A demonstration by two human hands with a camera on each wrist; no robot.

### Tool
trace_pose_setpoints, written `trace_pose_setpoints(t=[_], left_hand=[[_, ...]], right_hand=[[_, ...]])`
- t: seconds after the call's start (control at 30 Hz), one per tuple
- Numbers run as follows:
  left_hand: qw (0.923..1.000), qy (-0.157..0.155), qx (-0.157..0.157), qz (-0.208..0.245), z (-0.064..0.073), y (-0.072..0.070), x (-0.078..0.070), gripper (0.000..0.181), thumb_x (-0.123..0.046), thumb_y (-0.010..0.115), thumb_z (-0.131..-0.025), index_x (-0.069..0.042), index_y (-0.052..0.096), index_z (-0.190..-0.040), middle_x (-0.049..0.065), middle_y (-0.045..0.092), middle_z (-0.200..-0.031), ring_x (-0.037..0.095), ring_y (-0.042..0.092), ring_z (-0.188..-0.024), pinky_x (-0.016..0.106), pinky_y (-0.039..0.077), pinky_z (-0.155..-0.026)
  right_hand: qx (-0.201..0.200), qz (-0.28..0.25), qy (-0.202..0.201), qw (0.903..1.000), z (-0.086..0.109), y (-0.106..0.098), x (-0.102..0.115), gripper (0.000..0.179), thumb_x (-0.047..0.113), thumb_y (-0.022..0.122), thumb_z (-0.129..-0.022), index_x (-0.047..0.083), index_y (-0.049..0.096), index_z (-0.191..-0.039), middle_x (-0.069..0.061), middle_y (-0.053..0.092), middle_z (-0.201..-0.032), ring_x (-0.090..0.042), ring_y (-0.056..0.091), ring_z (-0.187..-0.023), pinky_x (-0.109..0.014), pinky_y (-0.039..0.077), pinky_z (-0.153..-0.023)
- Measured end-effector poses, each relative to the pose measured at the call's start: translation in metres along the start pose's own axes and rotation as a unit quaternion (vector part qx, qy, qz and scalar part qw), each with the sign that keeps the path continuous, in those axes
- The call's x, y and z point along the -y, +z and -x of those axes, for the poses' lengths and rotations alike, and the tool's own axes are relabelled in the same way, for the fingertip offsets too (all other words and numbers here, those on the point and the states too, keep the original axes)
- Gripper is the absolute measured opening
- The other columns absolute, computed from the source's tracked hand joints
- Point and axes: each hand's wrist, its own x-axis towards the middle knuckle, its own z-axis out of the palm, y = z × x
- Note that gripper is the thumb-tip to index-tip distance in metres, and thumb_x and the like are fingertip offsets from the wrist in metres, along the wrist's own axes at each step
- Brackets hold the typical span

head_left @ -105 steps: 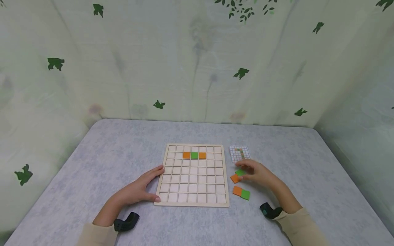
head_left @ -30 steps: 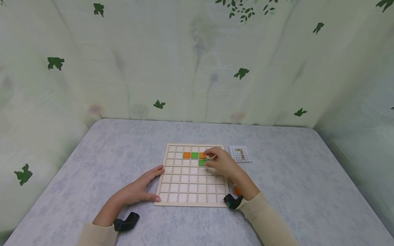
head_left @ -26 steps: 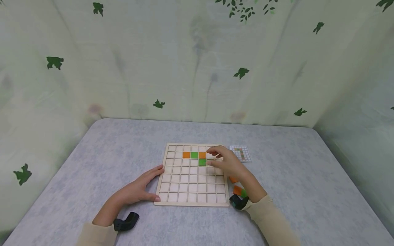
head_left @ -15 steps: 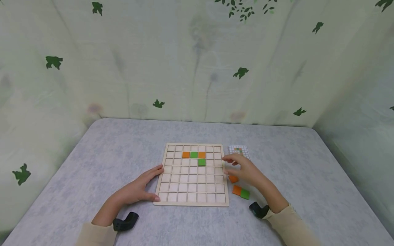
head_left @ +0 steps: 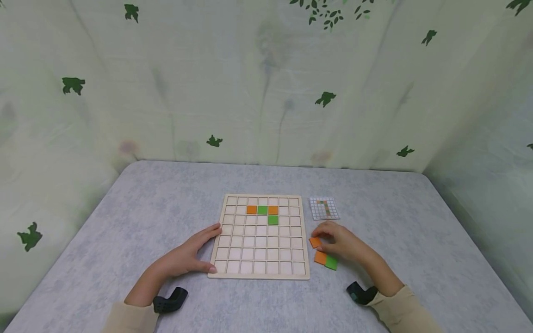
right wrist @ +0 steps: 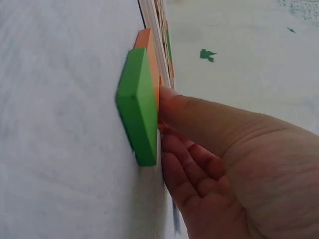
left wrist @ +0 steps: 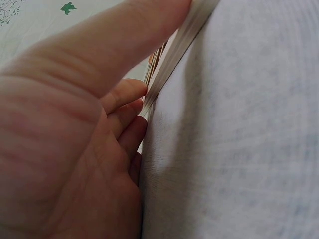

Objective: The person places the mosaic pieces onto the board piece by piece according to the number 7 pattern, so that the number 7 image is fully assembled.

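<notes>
My left hand [head_left: 187, 254] steadies a wooden grid board [head_left: 258, 277], its fingers stretched against the left edge and its thumb at the near-left corner. In the board's second row sit an orange, a green and an orange square tile, with a green tile [head_left: 272, 219] below the rightmost. Right of the board, my right hand [head_left: 343, 243] has thumb and fingertips at the edges of a loose orange tile [head_left: 315, 242], pinching it low at the table. Just nearer lie another orange tile [head_left: 320, 257] and a green tile [head_left: 331, 262], edges touching; the right wrist view shows this green tile [right wrist: 142, 109] up close.
A small printed card [head_left: 324, 208] with a coloured grid pattern lies beyond the right hand. The grey-blue table [head_left: 175, 194] ends at a pale curtain [head_left: 250, 92] with leaf and bird prints.
A green tile has gone from the right-hand pile onto the board. My right hand has since let go of it and moved right, down to the loose orange tile. The left hand stays put.
</notes>
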Motion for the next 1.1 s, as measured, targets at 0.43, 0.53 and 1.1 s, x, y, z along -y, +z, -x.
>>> trace_pose_setpoints(t=[0.43,0.53,1.1], left_hand=[[1.0,0.0,0.0,-0.007,0.0,0.0,0.0,0.093,-0.038,0.075,-0.069,0.0,0.027,-0.139,0.014,0.016,-0.147,0.035,0.011,-0.132,0.056,0.015,-0.098],[1.0,0.0,0.001,-0.007,0.0,0.0,0.0,0.093,-0.038,0.075,-0.069,-0.001,0.027,-0.14,0.014,0.016,-0.147,0.035,0.011,-0.132,0.056,0.015,-0.098],[0.9999,0.001,0.002,-0.012,0.0,0.0,0.004,0.092,-0.039,0.075,-0.07,-0.003,0.028,-0.14,0.011,0.016,-0.147,0.033,0.011,-0.132,0.055,0.015,-0.098]], right_hand=[[-0.033,-0.004,0.016,0.9993,-0.009,-0.001,0.027,0.023,0.016,0.065,-0.083,0.01,0.061,-0.105,0.004,0.058,-0.098,-0.012,0.053,-0.087,-0.029,0.045,-0.076],[-0.049,-0.015,-0.005,0.9987,-0.015,0.003,0.042,0.023,0.013,0.065,-0.083,0.009,0.06,-0.106,0.002,0.058,-0.101,-0.014,0.054,-0.089,-0.029,0.046,-0.077],[-0.102,-0.073,-0.041,0.9913,-0.064,0.047,0.054,0.026,0.021,0.068,-0.081,0.009,0.064,-0.103,0.003,0.059,-0.096,-0.01,0.053,-0.085,-0.026,0.046,-0.072]])
